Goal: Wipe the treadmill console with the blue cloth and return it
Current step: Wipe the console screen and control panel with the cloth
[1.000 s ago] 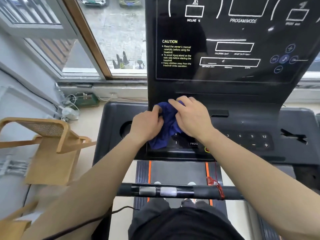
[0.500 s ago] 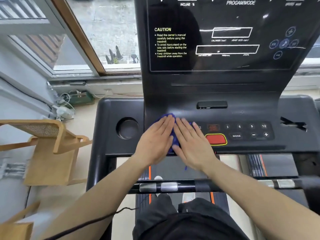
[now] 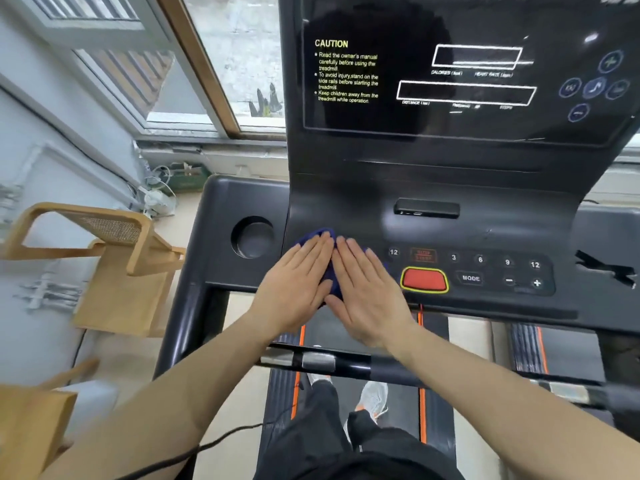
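The blue cloth (image 3: 314, 236) lies on the left part of the black treadmill console (image 3: 485, 233), just left of the button row. My left hand (image 3: 298, 282) and my right hand (image 3: 367, 289) rest flat on it side by side, fingers straight and together, pressing it onto the console. Most of the cloth is hidden under my palms. Only its far edge and a strip between the hands show.
A red stop button (image 3: 424, 280) and number keys sit just right of my right hand. A round cup holder (image 3: 252, 237) is to the left. The dark display panel (image 3: 450, 81) rises behind. A handlebar (image 3: 346, 363) crosses below my wrists. A wooden chair (image 3: 114, 265) stands left.
A second ago both hands were bunching the cloth higher on the console. They have since flattened onto it and moved nearer the console's front edge. The view has tilted down.
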{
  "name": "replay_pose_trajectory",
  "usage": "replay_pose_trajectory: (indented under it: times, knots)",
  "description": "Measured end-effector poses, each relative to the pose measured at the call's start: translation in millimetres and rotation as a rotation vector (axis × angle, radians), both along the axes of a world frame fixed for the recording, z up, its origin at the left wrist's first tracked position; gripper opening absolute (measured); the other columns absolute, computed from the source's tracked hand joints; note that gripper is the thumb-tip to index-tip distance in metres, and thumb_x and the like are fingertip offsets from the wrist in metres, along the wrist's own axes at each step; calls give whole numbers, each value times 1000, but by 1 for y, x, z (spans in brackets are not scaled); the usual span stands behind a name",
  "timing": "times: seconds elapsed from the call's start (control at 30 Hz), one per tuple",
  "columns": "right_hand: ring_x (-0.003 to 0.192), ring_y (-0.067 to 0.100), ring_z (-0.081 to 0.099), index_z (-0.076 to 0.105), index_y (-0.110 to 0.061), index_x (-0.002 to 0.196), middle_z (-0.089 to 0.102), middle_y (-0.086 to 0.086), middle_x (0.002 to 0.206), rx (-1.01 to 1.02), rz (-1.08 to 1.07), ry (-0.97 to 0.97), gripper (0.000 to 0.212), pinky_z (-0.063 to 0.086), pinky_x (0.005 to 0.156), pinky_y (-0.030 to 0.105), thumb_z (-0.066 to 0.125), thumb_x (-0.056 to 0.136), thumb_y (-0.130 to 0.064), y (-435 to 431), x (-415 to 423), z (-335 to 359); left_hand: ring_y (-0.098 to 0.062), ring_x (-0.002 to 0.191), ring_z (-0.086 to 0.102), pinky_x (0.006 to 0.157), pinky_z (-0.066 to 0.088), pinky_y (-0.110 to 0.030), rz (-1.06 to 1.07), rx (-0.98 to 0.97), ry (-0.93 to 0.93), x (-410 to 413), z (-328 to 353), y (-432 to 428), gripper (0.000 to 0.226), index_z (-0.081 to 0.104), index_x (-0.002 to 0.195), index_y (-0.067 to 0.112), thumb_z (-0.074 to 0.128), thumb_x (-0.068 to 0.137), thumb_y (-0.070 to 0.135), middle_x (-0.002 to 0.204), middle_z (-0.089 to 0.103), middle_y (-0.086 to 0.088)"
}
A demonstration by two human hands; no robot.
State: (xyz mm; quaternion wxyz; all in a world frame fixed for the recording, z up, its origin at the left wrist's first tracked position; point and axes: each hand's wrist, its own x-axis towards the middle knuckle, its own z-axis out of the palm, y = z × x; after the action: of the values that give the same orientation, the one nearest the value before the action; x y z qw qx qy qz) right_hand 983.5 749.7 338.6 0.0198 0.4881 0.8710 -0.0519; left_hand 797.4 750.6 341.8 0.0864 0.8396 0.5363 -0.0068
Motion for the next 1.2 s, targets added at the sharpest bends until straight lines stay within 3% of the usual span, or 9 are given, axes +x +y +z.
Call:
replay_pose_trajectory:
  times: [0.1, 0.23, 0.37, 0.47, 0.63, 0.73, 0.87, 1.0, 1.2]
  knots:
    - [155, 23, 10, 16, -6, 159, 13, 11, 167, 0, 75, 10, 72, 10, 126, 41, 19, 103, -52, 47, -3, 9, -23, 152, 14, 123, 17, -40, 126, 57, 13, 2, 2, 28, 64, 13, 156, 4, 18, 104, 41, 164, 13, -12]
    - [156, 21, 2, 9, -8, 160, 2, 9, 168, -4, -72, 5, 68, 6, 126, 41, 10, 105, -49, 68, 16, 13, -21, 153, 0, 124, 7, -41, 187, 67, 23, 34, 5, 60, 64, 1, 158, 9, 15, 104, 40, 166, -1, -9]
    - [154, 26, 16, 27, -3, 156, 19, 15, 165, 20, -224, 72, 68, 11, 125, 41, 24, 103, -46, 17, 41, 9, -21, 153, 8, 123, 14, -43, 11, 46, 24, 62, 2, 39, 63, 9, 158, 12, 18, 103, 40, 166, 6, -6]
    - [153, 29, 22, 30, 0, 154, 24, 16, 163, -2, -170, 67, 74, 19, 124, 44, 31, 100, -51, -17, 37, 7, -20, 152, 14, 123, 15, -41, -95, 25, 22, 47, 0, 10, 63, 16, 157, 10, 27, 103, 40, 165, 15, -7]
    - [153, 27, 21, 28, 0, 155, 25, 17, 163, -5, -17, 120, 69, 21, 123, 45, 29, 103, -47, 2, -4, 1, -21, 151, 20, 123, 18, -38, 53, 46, -10, 7, -4, -2, 62, 22, 155, 4, 28, 103, 37, 163, 18, -10]
    - [155, 21, 9, 17, -5, 158, 13, 11, 167, -40, -11, 93, 69, 15, 125, 43, 19, 105, -49, 35, 1, 8, -20, 152, 13, 123, 16, -38, 141, 60, -2, 14, -2, 22, 63, 15, 157, 7, 19, 104, 40, 165, 11, -9]
    - [155, 20, -3, 7, -8, 160, -1, 9, 168, -33, -172, 33, 74, 0, 126, 39, 10, 102, -53, 52, 26, 16, -19, 153, -5, 124, 5, -40, 104, 38, 12, 46, 5, 61, 62, -2, 158, 14, 18, 105, 40, 166, -7, -3]
    - [155, 22, 12, 22, -6, 158, 16, 10, 166, 3, -254, 89, 71, 10, 126, 39, 23, 103, -51, 19, 42, 11, -20, 153, 6, 124, 9, -40, -21, 13, 8, 66, 3, 46, 61, 6, 159, 16, 21, 105, 40, 166, 2, -2]
    - [146, 28, 38, 44, -6, 150, 39, 11, 159, 51, -63, 18, 58, 26, 122, 44, 31, 102, -38, -9, 39, 6, -24, 147, 30, 122, 19, -38, -43, 54, 27, 34, -5, 7, 65, 30, 154, 10, 33, 100, 46, 161, 29, -8]
